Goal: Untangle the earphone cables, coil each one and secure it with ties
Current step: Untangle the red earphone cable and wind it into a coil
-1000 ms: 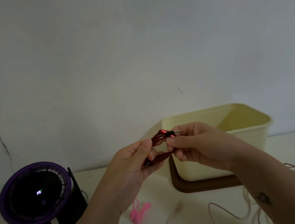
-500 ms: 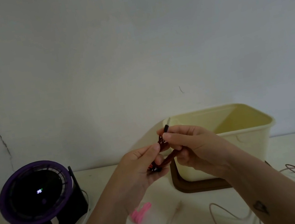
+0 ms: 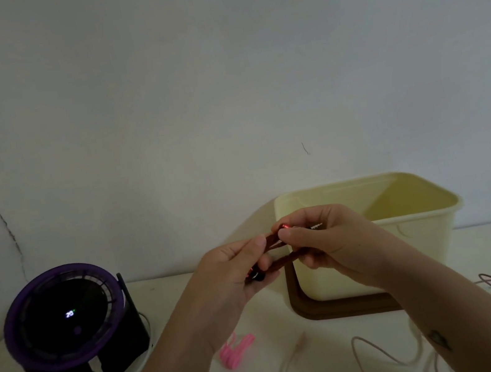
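A dark red earphone cable coil hangs in the air between both hands, in front of the cream box. My left hand pinches its left end, with a dark earbud showing under the fingers. My right hand grips the coil's right end, where the metal plug tip sticks out by the fingers. A loose pale pink cable sprawls over the table at the lower right. Bright pink ties lie on the table below my left wrist.
A cream plastic box stands on a brown lid behind my hands. A purple-rimmed black fan with a lit display sits at the left. A white wall runs close behind the white table.
My right hand has turned the plug from pointing up to pointing right along the coil. Both hands stay together in front of the box.
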Demonstrator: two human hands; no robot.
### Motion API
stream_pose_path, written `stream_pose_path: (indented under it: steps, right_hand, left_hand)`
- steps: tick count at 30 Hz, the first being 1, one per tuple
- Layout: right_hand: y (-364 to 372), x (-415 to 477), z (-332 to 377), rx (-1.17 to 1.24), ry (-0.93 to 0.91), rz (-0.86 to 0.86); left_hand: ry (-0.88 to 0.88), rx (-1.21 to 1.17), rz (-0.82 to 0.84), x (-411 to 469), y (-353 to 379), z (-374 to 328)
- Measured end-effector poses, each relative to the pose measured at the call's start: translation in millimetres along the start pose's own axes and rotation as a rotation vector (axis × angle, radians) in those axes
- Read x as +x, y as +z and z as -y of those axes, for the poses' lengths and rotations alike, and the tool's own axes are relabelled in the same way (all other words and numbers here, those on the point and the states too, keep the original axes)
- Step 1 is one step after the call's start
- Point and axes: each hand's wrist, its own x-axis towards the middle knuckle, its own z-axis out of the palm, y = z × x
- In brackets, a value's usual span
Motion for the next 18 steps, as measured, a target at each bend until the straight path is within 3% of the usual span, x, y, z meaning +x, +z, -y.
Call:
stream_pose_path:
  steps: [3,10,13,18]
  right_hand:
    - [-4,-2,4,-0.057,-0.027,0.025]
    - [0,-4,9,0.082,0.015,0.033]
    - [1,-5,12,0.079,0.014,0.020]
    - [-1,-8,17,-0.224,-0.095,-0.049]
  left_hand:
    - [0.001,-0.085,0.024,-1,-1,-4]
    - [0.041,0.019,0.030,-2,-8,-8]
    - [0.106,0.185,-0.018,-2,-7,-6]
    - [0.304,0.638,-0.067,-4,-5,-5]
